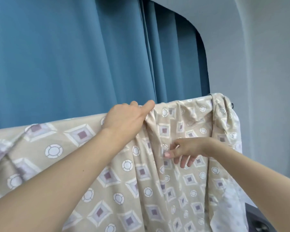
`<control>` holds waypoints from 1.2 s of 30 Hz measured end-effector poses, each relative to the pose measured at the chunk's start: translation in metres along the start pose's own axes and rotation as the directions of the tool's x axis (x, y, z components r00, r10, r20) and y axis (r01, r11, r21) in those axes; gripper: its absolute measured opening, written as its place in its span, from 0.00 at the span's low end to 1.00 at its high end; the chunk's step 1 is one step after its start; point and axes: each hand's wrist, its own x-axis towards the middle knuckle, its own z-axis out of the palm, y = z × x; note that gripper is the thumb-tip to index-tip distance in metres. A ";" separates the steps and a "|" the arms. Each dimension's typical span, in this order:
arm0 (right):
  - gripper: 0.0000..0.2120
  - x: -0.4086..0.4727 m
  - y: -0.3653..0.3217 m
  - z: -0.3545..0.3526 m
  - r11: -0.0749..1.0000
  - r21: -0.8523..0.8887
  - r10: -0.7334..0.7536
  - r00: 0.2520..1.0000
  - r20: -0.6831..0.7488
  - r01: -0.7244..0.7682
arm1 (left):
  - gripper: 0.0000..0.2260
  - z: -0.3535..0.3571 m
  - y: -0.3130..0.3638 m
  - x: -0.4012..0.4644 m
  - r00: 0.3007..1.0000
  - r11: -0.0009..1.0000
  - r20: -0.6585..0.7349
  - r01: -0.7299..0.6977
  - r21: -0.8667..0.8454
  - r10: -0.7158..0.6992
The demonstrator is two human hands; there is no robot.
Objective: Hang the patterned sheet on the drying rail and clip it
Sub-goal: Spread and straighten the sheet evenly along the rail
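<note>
The patterned sheet (94, 158) hung draped over the hidden drying rail before a blue curtain (65, 56), the left hand (126, 118) gripping its bunched top edge in a closed grip while the right hand (185, 152) pinched a fold lower down.

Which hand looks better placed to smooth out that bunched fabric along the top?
Probably the left hand: it already grips the patterned sheet at its top edge beside the bunching. The right hand pinches a fold lower down.
</note>
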 end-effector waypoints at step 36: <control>0.11 0.049 -0.001 -0.217 0.934 0.172 -0.232 0.895 -0.381 0.315 | 0.24 0.002 0.129 0.153 0.866 0.915 0.501 0.195 -0.353 0.009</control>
